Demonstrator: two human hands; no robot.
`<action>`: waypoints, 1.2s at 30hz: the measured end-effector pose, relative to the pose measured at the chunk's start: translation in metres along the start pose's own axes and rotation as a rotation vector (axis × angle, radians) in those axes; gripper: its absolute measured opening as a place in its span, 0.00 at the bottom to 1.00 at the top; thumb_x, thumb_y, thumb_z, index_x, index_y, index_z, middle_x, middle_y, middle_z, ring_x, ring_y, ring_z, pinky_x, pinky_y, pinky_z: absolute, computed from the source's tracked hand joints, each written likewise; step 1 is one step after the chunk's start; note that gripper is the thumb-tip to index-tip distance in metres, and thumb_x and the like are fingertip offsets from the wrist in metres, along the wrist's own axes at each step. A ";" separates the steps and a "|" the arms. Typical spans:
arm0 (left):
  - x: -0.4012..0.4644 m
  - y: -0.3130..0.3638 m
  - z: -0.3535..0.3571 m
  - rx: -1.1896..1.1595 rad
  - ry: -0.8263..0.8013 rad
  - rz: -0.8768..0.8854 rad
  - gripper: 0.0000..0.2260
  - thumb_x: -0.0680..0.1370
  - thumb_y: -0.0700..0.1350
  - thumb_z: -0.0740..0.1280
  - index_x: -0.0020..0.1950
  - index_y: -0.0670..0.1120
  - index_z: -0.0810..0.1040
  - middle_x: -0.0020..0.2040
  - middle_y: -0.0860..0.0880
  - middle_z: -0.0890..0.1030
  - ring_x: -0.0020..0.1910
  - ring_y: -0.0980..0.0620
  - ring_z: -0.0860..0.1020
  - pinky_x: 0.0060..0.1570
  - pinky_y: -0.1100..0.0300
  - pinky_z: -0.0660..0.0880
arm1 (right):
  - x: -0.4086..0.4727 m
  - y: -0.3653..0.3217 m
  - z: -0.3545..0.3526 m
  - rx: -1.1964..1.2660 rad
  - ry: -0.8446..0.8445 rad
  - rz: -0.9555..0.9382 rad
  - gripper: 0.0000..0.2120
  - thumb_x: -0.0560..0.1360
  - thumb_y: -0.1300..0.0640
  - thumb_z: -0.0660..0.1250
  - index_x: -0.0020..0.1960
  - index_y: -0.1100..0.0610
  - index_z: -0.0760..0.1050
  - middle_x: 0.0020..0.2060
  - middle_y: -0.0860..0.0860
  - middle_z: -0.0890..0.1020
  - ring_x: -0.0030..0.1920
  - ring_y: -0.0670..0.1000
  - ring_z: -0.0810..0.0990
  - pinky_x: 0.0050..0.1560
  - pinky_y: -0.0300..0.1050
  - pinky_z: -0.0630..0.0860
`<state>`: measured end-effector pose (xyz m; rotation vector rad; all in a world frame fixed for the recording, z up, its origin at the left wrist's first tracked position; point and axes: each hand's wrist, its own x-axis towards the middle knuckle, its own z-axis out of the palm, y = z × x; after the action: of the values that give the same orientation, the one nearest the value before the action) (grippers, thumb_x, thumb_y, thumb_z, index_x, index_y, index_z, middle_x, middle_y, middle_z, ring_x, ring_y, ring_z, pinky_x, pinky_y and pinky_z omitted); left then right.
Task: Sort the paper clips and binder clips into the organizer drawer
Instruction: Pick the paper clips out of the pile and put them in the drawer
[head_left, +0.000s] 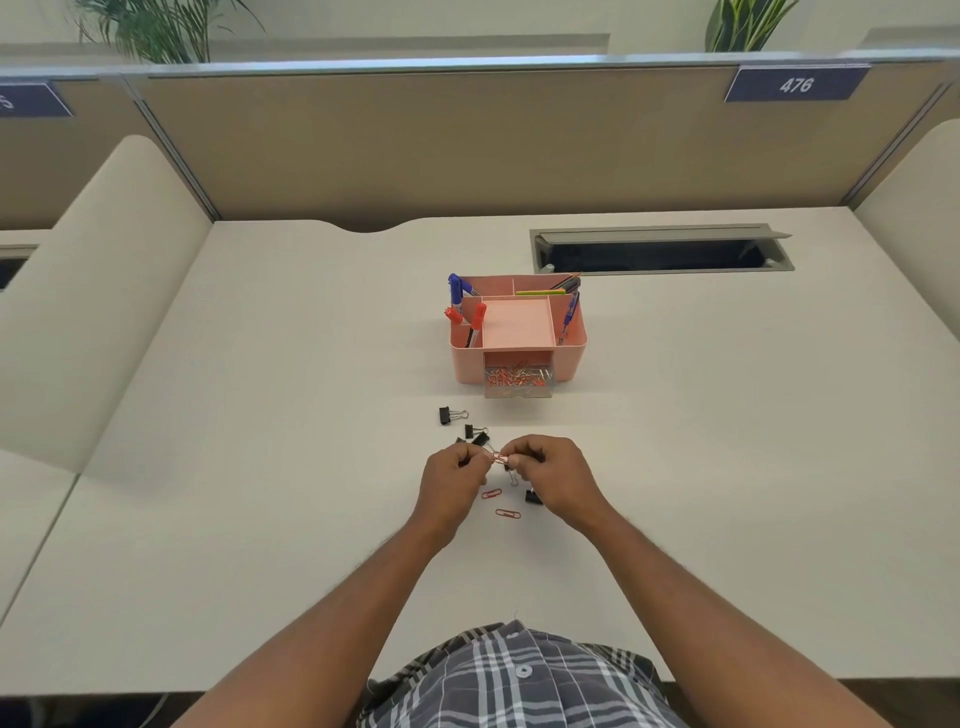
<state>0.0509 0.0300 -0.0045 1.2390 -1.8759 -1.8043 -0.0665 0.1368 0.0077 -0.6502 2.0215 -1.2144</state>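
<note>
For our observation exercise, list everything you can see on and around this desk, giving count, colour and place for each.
organizer: one, pink, mid-desk.
drawer: one, clear, pulled open at the organizer's front, holding many paper clips.
markers: several, red and blue, in the organizer's left slots.
pencils: a few, in the back slot.
binder clips: at least four, black, on the desk near the hands.
loose paper clips: two, red, below the hands.
held paper clip: red, pinched between both hands.
cable hatch: one, grey, back right.
number sign: one, blue, reads 476.
plants: two, green, behind the partition.
left hand; right hand.
</note>
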 end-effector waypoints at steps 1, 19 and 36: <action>0.000 0.000 0.000 0.003 -0.007 0.004 0.08 0.78 0.42 0.66 0.40 0.41 0.80 0.31 0.50 0.76 0.28 0.57 0.70 0.31 0.63 0.67 | 0.000 0.001 0.000 0.003 -0.011 -0.003 0.07 0.75 0.63 0.68 0.46 0.54 0.84 0.39 0.54 0.85 0.33 0.44 0.76 0.36 0.42 0.76; 0.000 -0.002 -0.003 0.085 -0.007 0.039 0.07 0.77 0.44 0.67 0.39 0.44 0.80 0.33 0.51 0.79 0.33 0.56 0.76 0.35 0.61 0.72 | 0.000 0.002 0.004 -0.048 -0.029 -0.070 0.09 0.77 0.62 0.65 0.54 0.55 0.81 0.46 0.47 0.84 0.41 0.44 0.80 0.41 0.33 0.75; -0.010 -0.031 -0.014 0.455 -0.021 0.212 0.10 0.78 0.36 0.64 0.56 0.47 0.78 0.37 0.53 0.80 0.39 0.50 0.80 0.44 0.54 0.77 | -0.002 0.025 0.023 -0.929 -0.011 -0.210 0.10 0.78 0.54 0.62 0.48 0.57 0.80 0.44 0.54 0.82 0.50 0.57 0.75 0.46 0.50 0.75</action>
<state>0.0789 0.0315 -0.0265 1.0960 -2.4145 -1.3301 -0.0495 0.1365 -0.0215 -1.3098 2.5083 -0.2886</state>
